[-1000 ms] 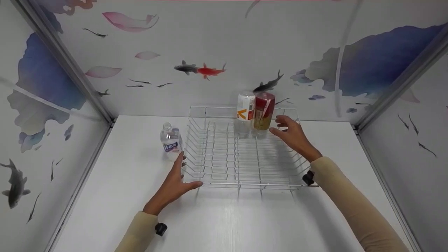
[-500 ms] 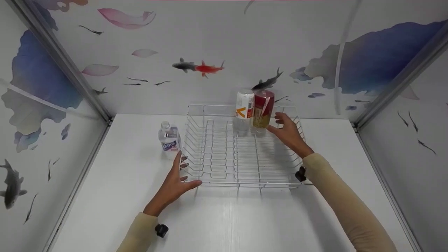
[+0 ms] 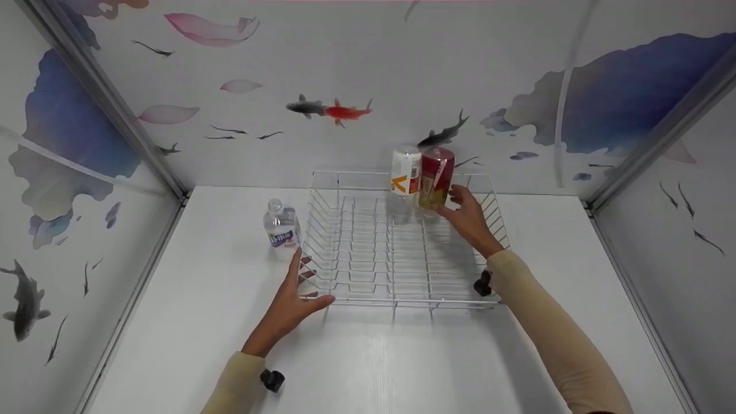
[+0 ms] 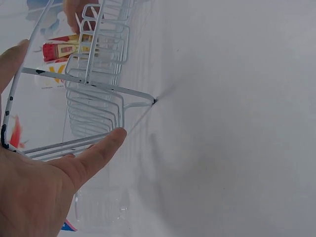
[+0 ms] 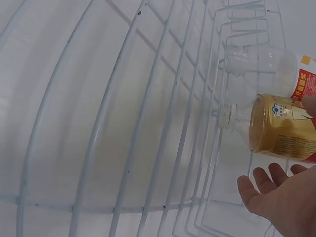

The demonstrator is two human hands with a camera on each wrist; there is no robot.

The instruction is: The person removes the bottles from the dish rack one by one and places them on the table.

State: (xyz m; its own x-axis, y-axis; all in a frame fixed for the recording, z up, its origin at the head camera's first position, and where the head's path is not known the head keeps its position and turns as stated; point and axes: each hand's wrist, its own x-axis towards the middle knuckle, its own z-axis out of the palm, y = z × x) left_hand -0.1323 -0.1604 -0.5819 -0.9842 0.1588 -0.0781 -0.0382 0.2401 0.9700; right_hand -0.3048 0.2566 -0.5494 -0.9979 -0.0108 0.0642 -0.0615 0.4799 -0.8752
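Note:
My left hand (image 3: 287,307) lies against the front left corner of a white wire dish rack (image 3: 391,302), thumb and fingers spread. In the left wrist view its thumb (image 4: 101,153) stretches straight along the rack's wires. Two clear plastic bottles stand upside down at the rack's back: one with a white and orange label (image 3: 405,175), the other with a red and gold label (image 3: 437,175). My right hand (image 3: 468,221) is around the right side of the red and gold bottle. In the right wrist view, its fingers (image 5: 264,182) stay apart from that bottle; the thumb overlaps its label.
A clear bottle with a purple label (image 3: 282,227) stands upright on the white table (image 3: 356,368), left of the rack. Printed walls (image 3: 368,63) with fish and petals rise behind and at both sides.
My right hand has moved left, closer to the red and gold bottle. The left hand stays at the rack's corner, and the bottles have not visibly moved.

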